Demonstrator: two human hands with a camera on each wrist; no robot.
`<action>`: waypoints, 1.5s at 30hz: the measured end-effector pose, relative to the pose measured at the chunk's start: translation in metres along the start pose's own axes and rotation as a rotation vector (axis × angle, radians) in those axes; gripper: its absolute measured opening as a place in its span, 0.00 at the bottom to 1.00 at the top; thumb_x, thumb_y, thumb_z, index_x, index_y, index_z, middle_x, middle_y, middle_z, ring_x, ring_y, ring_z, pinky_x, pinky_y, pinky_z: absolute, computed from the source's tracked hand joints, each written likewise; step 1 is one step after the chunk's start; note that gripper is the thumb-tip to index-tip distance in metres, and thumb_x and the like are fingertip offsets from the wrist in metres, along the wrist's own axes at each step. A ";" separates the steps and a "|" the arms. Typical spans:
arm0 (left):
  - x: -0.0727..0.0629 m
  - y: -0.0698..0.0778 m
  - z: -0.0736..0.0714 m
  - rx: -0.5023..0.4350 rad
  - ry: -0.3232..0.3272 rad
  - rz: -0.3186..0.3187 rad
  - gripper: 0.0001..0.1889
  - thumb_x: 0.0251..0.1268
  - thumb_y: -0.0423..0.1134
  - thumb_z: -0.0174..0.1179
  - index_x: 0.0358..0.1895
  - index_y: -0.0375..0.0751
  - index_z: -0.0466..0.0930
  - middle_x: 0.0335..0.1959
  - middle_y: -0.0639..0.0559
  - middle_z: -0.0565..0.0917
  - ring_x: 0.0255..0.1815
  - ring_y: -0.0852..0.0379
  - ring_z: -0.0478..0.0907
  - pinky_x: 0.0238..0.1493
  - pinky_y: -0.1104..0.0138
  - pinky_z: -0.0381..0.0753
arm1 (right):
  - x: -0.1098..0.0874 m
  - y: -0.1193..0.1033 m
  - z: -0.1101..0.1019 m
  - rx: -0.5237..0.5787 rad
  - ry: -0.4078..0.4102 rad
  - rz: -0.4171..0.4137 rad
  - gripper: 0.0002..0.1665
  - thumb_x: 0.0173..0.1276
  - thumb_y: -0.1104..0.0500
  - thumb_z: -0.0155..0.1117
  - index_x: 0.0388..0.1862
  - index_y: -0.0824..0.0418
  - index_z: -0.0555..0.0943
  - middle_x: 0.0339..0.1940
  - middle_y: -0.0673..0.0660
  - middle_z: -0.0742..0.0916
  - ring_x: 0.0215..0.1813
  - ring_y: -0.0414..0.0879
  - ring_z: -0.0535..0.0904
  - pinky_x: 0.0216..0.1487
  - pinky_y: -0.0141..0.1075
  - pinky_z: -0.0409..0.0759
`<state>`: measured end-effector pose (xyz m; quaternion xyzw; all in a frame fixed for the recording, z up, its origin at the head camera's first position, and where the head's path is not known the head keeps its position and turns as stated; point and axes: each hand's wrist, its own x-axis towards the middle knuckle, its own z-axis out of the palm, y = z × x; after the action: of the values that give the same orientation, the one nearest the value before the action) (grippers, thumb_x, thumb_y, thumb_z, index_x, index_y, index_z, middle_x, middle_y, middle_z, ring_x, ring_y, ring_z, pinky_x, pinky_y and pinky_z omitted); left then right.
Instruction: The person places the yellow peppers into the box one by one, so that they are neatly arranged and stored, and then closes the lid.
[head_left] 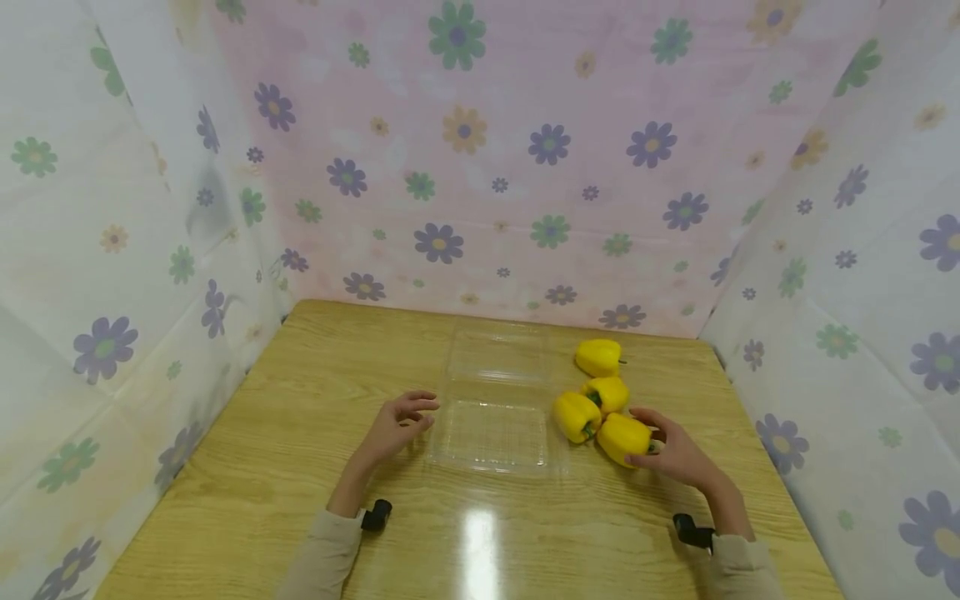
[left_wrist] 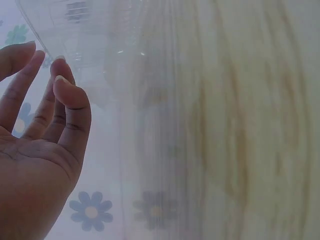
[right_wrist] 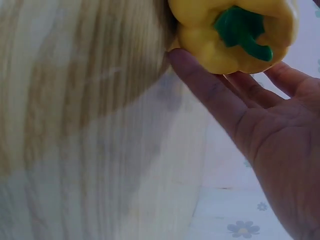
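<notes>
A clear plastic clamshell container (head_left: 491, 433) lies with its lid (head_left: 498, 350) folded back on the table. Just left of its near half my left hand (head_left: 396, 429) hovers with loosely bent fingers, holding nothing; the left wrist view shows its fingertips close by the clear plastic (left_wrist: 112, 45). On the right, my right hand (head_left: 671, 450) grips the nearest yellow bell pepper (head_left: 624, 437) by its stem end, thumb on the near side and fingers on the far side. The right wrist view shows the pepper's green stem (right_wrist: 245, 35) above the palm.
Two more yellow bell peppers, one in front (head_left: 576, 417) and one behind (head_left: 607, 392), cluster against the held one. Another pepper (head_left: 598, 358) lies farther back. Flowered cloth walls (head_left: 495, 208) enclose the wooden table (head_left: 300, 400) at the back and sides.
</notes>
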<state>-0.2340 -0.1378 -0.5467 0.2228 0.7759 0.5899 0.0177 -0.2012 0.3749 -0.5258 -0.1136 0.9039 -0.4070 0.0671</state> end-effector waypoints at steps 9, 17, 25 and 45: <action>-0.001 0.000 0.010 -0.028 0.048 0.074 0.17 0.68 0.25 0.63 0.58 0.22 0.79 0.65 0.27 0.74 0.41 0.49 0.80 0.40 0.67 0.83 | -0.006 0.010 0.007 0.089 0.054 -0.026 0.46 0.63 0.57 0.78 0.74 0.68 0.66 0.71 0.72 0.72 0.65 0.73 0.73 0.52 0.46 0.86; 0.001 0.004 0.015 -0.065 0.054 0.017 0.20 0.67 0.28 0.66 0.60 0.24 0.79 0.67 0.31 0.74 0.38 0.59 0.79 0.31 0.73 0.81 | -0.006 0.009 0.008 0.125 0.075 -0.053 0.42 0.62 0.61 0.77 0.72 0.67 0.69 0.68 0.70 0.75 0.61 0.56 0.78 0.50 0.36 0.86; 0.003 0.006 0.018 -0.106 0.067 0.010 0.22 0.65 0.27 0.67 0.61 0.23 0.78 0.67 0.31 0.74 0.38 0.58 0.81 0.35 0.71 0.84 | -0.010 0.006 0.008 0.149 0.119 -0.091 0.41 0.60 0.67 0.77 0.71 0.69 0.71 0.65 0.71 0.76 0.53 0.26 0.75 0.47 0.28 0.84; 0.001 -0.003 0.020 -0.202 0.071 0.034 0.22 0.66 0.25 0.65 0.61 0.18 0.75 0.68 0.25 0.71 0.39 0.62 0.80 0.36 0.74 0.82 | 0.001 -0.018 0.015 0.251 0.413 -0.318 0.44 0.53 0.80 0.72 0.72 0.71 0.71 0.64 0.39 0.79 0.61 0.30 0.76 0.49 0.22 0.82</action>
<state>-0.2300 -0.1200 -0.5549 0.2118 0.7088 0.6728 0.0026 -0.1957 0.3521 -0.5226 -0.1597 0.8117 -0.5357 -0.1694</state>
